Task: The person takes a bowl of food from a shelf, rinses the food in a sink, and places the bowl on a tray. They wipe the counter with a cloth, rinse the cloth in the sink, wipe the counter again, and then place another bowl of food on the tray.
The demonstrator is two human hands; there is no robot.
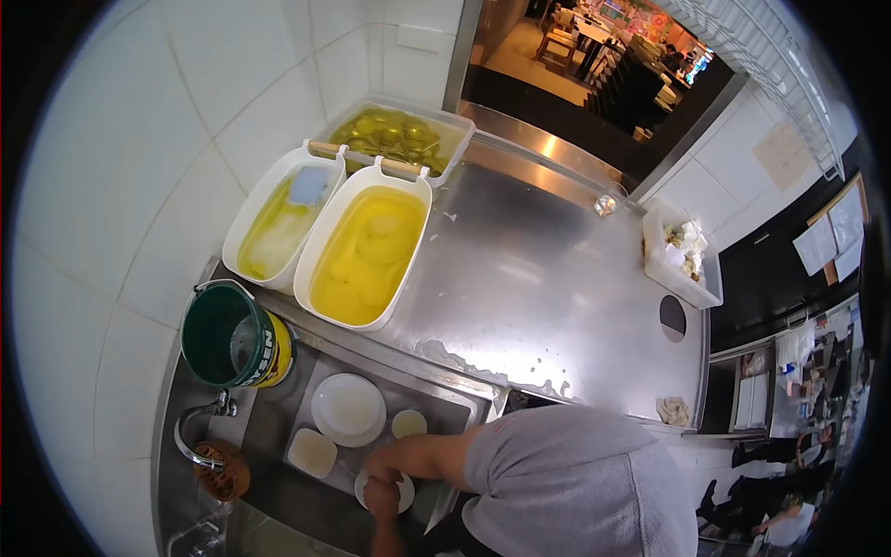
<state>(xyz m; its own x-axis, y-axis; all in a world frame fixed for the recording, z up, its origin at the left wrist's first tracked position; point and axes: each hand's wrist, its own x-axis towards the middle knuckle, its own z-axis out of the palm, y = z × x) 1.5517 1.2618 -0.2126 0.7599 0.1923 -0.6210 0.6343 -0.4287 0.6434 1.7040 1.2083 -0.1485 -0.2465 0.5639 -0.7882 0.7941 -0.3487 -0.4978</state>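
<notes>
Right hand (379, 463) and left hand (380, 499) overlap a round, white, rigid-looking plate (406, 494) lying beneath; grips cannot be determined.

- Lowest plate (406, 495), lower centre: white
- Bucket (215, 342), left: dark green and yellow, white lettering (264, 356)
- Tub (395, 180), left of centre: white, around yellow liquid (357, 283)
- Sponge (309, 186), upper left: pale blue
- Shirt (575, 478), bottom: plain grey
- Surface (529, 251), centre: silver-grey
- Tiles (107, 186), upper left: white, beige grid lines

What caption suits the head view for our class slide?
Both hands at a white dish in a metal sink, near a green bucket and two white tubs of yellowish liquid.
</notes>
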